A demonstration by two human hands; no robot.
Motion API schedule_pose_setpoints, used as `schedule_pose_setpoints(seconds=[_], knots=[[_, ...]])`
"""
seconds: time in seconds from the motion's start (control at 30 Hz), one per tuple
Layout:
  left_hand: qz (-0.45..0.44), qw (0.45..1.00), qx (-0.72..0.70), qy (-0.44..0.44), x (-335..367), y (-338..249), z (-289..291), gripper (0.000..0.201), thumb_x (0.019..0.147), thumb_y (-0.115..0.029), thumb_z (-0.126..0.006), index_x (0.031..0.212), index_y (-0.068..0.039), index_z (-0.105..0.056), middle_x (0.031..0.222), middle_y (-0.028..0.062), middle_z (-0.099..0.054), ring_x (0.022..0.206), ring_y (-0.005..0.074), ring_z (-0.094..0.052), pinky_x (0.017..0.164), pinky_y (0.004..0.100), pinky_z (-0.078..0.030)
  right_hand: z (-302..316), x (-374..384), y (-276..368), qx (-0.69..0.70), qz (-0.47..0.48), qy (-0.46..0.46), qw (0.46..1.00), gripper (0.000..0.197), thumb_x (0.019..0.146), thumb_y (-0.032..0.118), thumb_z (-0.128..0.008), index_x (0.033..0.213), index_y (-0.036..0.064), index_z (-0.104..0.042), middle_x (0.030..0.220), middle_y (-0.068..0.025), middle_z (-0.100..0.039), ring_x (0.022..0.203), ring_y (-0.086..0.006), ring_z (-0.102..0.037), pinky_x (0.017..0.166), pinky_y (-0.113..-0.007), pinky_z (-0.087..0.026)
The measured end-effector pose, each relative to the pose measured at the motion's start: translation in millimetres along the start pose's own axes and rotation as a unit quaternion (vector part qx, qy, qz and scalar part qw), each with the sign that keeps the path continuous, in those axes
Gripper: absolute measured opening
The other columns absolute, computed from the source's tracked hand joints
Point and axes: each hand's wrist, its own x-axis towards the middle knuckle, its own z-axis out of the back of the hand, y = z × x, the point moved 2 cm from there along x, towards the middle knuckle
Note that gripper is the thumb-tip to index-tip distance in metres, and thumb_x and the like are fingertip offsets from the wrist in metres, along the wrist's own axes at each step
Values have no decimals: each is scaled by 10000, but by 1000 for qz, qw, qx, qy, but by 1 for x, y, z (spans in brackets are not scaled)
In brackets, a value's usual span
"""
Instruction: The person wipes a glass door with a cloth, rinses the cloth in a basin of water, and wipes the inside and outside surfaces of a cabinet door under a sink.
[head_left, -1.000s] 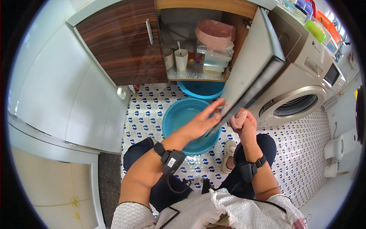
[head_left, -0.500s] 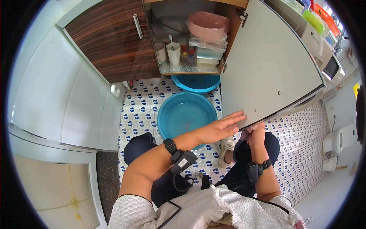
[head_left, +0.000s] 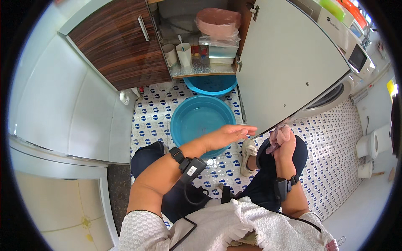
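Note:
My right hand (head_left: 286, 152) is closed around a crumpled pinkish-purple cloth (head_left: 282, 135), just outside the lower edge of the open cabinet door (head_left: 289, 67). My left hand (head_left: 229, 135) hangs in the air, its fingers stretched out and holding nothing. Its fingertips are close to the lower corner of the door's pale inner face; whether they touch it I cannot tell. Below and to the left of that hand, a round blue basin (head_left: 184, 112) stands on the floor, and its inside looks wet or filled with water.
Inside the cabinet are a white cup with a toothbrush (head_left: 184, 55), a beige mug (head_left: 169, 55), a pink tub (head_left: 217, 21) and a clear box (head_left: 222, 52). A second blue basin (head_left: 211, 91) sits under it. A washing machine (head_left: 335, 98) stands behind the door, right.
My left hand has drawn back left from the door's inner face. My right hand has shifted slightly, showing more of the cloth. The view has moved a little.

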Motion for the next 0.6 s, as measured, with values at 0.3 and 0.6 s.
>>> schedule_pose_setpoints(seconds=[0.3,0.6], knots=[[40,999,16,-33,-27,5,8,604,976,-515,-337,1362,-61,-437,1258,91,-558,1120,182,-527,982,321,-387,-24,0,32,65,75,95,990,337,894,158,-431,588,128,-292,517,8,-277,467,-137,-321,431,-274,-277],[5,995,24,-101,-43,6,9,572,974,-511,-356,1319,-74,-480,1193,69,-586,1061,162,-549,942,307,-413,-44,-30,64,76,51,161,983,255,855,85,-388,617,120,-303,606,-12,-352,557,-142,-346,476,-261,-270]])
